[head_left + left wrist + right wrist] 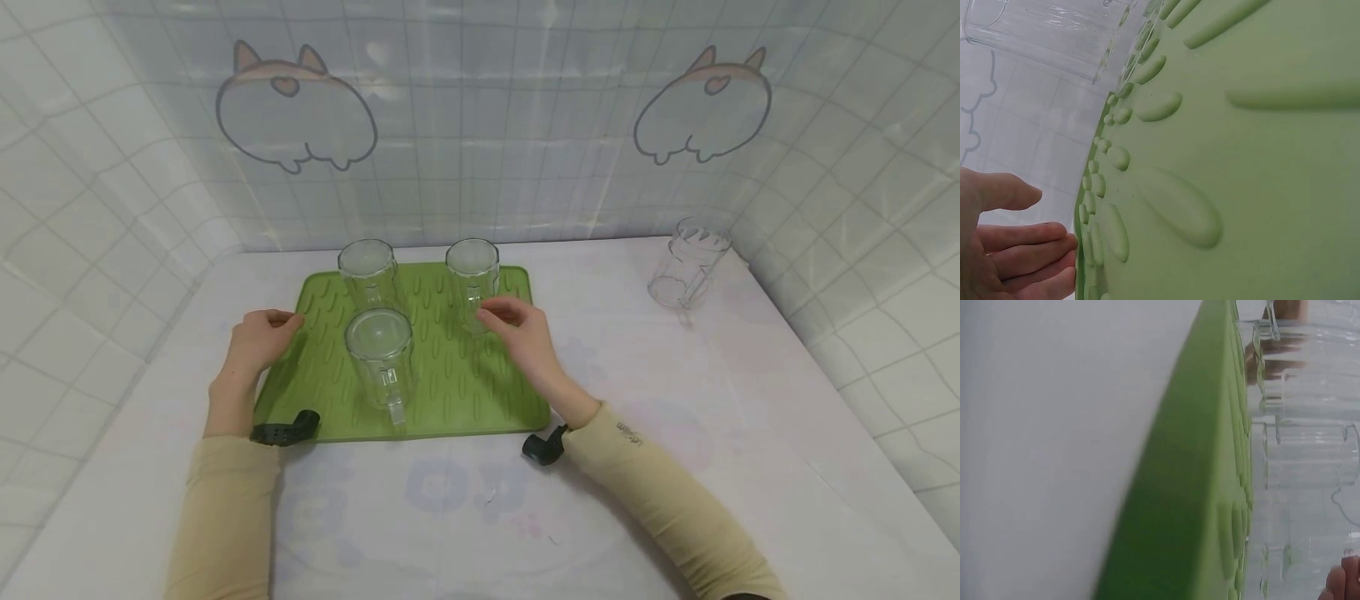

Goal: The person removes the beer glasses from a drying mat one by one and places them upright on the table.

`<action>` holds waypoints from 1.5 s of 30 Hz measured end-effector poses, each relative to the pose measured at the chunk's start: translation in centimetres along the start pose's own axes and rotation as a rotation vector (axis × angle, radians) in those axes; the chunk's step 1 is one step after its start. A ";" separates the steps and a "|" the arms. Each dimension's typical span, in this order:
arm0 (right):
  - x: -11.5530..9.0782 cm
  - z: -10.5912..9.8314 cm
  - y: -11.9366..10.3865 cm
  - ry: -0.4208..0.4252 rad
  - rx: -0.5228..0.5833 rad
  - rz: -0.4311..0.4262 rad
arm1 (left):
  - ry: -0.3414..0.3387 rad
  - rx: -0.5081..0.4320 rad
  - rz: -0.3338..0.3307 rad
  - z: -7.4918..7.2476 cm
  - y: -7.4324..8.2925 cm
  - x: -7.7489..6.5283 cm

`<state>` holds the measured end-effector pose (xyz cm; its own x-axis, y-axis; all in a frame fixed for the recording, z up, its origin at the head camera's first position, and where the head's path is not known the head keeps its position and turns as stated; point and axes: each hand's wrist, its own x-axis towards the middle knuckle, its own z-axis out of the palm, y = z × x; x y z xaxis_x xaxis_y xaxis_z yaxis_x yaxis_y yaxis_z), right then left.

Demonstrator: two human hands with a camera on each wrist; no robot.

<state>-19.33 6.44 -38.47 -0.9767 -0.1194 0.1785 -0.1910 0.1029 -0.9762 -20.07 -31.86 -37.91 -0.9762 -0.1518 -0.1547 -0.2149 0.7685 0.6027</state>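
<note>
On a green ridged mat (pixel 442 383) stand three clear glass mugs: a back left mug (pixel 367 271), a front left mug (pixel 380 354) and a back right mug (pixel 468 267). My right hand (pixel 528 337) is at the back right mug, its thumb and index finger pinching the handle; the right wrist view shows only those fingertips (pixel 1344 581) beside the glass. My left hand (pixel 262 337) is at the mat's left edge. In the left wrist view its fingers (pixel 1032 250) are nearly straight by that edge, the thumb apart, holding nothing.
Another clear glass mug (pixel 686 267) is on the white tablecloth (pixel 675 500) at the back right. White tiled-pattern sheets (pixel 495 125) with cartoon animals close off the back and sides. Dark wrist camera mounts (pixel 288 429) show beside both wrists.
</note>
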 end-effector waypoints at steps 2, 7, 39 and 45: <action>0.0 0.3 0.0 -0.006 0.015 0.008 | 0.001 -0.001 0.000 0.0 0.0 0.0; -0.1 0.9 0.0 -0.011 0.043 0.018 | -0.001 0.000 0.000 0.0 0.0 0.1; 0.0 1.1 0.9 -0.015 0.161 -0.007 | 0.007 -0.002 -0.002 -0.1 0.0 0.0; 0.0 1.2 0.9 -0.010 0.188 -0.005 | 0.011 0.002 0.004 0.0 -0.1 0.1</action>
<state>-19.43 5.34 -39.51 -0.9745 -0.1299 0.1829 -0.1730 -0.0838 -0.9814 -20.14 -31.92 -38.02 -0.9773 -0.1558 -0.1432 -0.2110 0.7706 0.6014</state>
